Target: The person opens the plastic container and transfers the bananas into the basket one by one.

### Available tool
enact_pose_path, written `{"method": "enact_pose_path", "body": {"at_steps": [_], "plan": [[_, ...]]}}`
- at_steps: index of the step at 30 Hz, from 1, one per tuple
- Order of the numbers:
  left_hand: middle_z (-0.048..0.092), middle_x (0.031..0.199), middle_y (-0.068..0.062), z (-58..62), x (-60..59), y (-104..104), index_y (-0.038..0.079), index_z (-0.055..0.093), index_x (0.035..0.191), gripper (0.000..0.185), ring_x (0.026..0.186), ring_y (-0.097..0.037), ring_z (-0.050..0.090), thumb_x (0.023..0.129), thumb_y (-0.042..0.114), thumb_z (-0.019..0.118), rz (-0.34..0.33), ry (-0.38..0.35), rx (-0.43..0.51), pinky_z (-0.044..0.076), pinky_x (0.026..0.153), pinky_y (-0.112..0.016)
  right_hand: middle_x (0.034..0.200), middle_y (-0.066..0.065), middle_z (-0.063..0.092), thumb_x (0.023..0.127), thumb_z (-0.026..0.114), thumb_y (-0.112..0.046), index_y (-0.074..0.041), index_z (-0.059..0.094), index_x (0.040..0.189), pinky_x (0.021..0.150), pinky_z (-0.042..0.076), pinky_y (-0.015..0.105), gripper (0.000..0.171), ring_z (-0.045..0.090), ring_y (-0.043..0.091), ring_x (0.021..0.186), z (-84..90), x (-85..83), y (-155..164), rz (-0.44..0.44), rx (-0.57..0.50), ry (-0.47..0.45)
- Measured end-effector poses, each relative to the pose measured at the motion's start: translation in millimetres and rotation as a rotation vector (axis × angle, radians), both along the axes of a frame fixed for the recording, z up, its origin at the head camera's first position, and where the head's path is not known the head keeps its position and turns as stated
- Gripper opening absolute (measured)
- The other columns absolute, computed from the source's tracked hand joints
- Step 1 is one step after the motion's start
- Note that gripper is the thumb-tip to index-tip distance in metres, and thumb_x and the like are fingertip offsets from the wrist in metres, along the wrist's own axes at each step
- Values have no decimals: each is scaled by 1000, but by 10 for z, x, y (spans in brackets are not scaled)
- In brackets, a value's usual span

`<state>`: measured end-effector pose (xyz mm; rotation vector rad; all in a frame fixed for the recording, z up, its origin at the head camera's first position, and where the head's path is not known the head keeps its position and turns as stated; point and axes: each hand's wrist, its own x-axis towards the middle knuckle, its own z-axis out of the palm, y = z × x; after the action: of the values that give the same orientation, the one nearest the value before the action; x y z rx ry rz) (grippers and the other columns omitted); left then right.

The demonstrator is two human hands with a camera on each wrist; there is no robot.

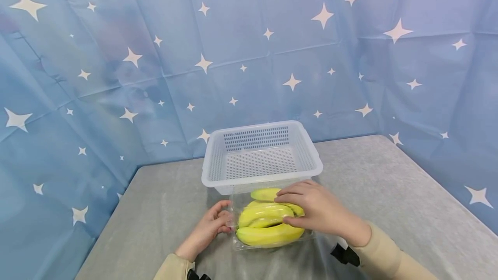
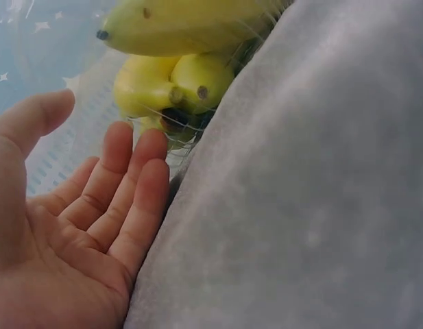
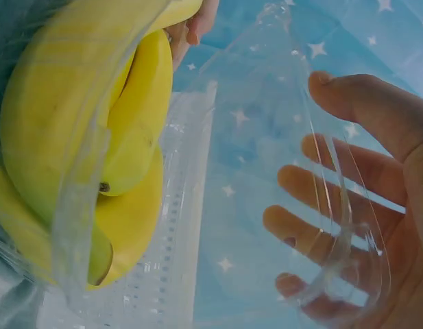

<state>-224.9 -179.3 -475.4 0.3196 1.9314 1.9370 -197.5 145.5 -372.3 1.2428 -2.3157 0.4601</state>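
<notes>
A bunch of yellow bananas (image 1: 268,221) lies in a clear plastic clamshell box (image 1: 242,245) on the grey table, just in front of a white basket (image 1: 256,139). My left hand (image 1: 212,224) is at the box's left edge, palm open and fingers nearly straight, fingertips at the plastic. In the left wrist view the left hand (image 2: 122,199) reaches toward the bananas (image 2: 170,82). My right hand (image 1: 315,208) lies over the top of the box. In the right wrist view the right hand (image 3: 348,205) has its fingers spread against the clear lid (image 3: 266,137), beside the bananas (image 3: 81,123).
The white perforated basket holds nothing and stands at the middle of the table (image 1: 389,193), touching the far side of the box. A blue star-printed curtain (image 1: 116,77) closes off the back and both sides. Grey cloth (image 2: 300,171) covers the table.
</notes>
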Motion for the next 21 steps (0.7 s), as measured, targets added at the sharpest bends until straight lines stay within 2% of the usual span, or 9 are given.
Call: {"method": "enact_pose_path", "body": {"at_steps": [4,8,11,15,19,21], "plan": [[63,91,-8,-2,1,9,-2,38,137,51,79,-17,63,94,15,60,1,11,-38,54,70,-29,108,-4,68,77,79,-29,-15,73,109,84,48,42,35,62,16,99,6,-24,18,10,-46,67],[65,89,-8,-7,1,21,1,40,135,49,78,-17,62,93,15,62,-5,30,-64,54,68,-28,106,-4,68,80,77,-30,-14,73,108,81,50,41,32,63,16,96,10,-43,35,3,-94,88],[65,88,-8,-9,6,36,3,41,133,47,78,-17,62,93,17,63,-8,42,-85,54,67,-29,105,-4,68,87,71,-35,-13,72,107,79,51,40,30,64,16,95,15,-61,44,3,-126,108],[65,88,-7,-2,14,54,4,40,132,47,78,-19,61,94,20,64,-11,45,-101,53,68,-30,102,-4,69,94,58,-45,-11,73,105,77,52,39,38,65,16,92,21,-91,55,14,-177,163],[62,86,-6,25,28,68,4,38,135,51,77,-19,60,94,18,64,-15,52,-123,53,67,-30,98,-3,69,93,58,-49,-10,73,102,74,52,39,43,66,17,88,27,-115,77,16,-232,210],[61,85,-5,49,39,78,4,37,136,52,77,-18,60,93,17,64,-14,60,-135,53,66,-30,98,-4,69,92,60,-50,-10,74,101,74,52,37,43,66,16,88,33,-119,97,0,-236,199]]}}
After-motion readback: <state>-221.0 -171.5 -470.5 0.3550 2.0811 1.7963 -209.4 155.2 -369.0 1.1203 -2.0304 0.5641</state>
